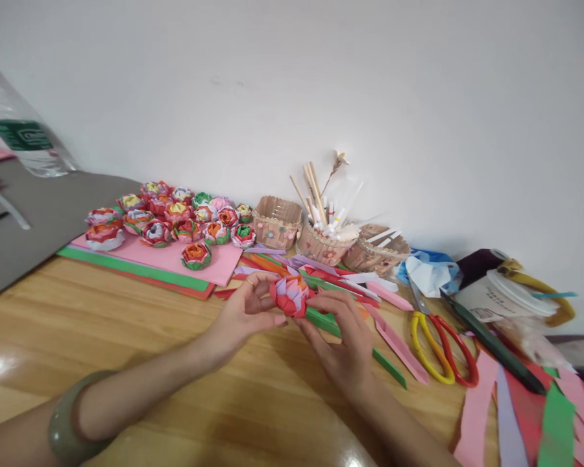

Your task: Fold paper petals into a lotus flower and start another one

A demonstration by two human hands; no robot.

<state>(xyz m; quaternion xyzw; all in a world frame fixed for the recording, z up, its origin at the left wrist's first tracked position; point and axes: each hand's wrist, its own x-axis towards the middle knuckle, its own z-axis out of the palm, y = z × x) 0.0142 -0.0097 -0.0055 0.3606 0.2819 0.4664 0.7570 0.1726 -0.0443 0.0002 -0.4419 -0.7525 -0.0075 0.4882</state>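
Note:
Between my two hands, a little above the wooden table, is a paper flower (291,297) with red outer petals, lilac ones inside them and orange at the top. My left hand (253,308) grips its left side, thumb underneath at the front and fingers behind. On the right side, my right hand (340,331) pinches the petals with thumb and fingertips. Behind and below the flower lie folded paper strips (321,279) in red, green, lilac, orange and pink. Part of the flower's right edge is hidden by my fingers.
Several finished paper flowers (178,212) rest on stacked coloured paper (224,263) at left. Three small baskets (277,224) stand along the wall, one holding sticks and pens. To the right are scissors (442,350), a dark green cutter (496,344), a lidded tub (501,298) and paper pieces (477,415).

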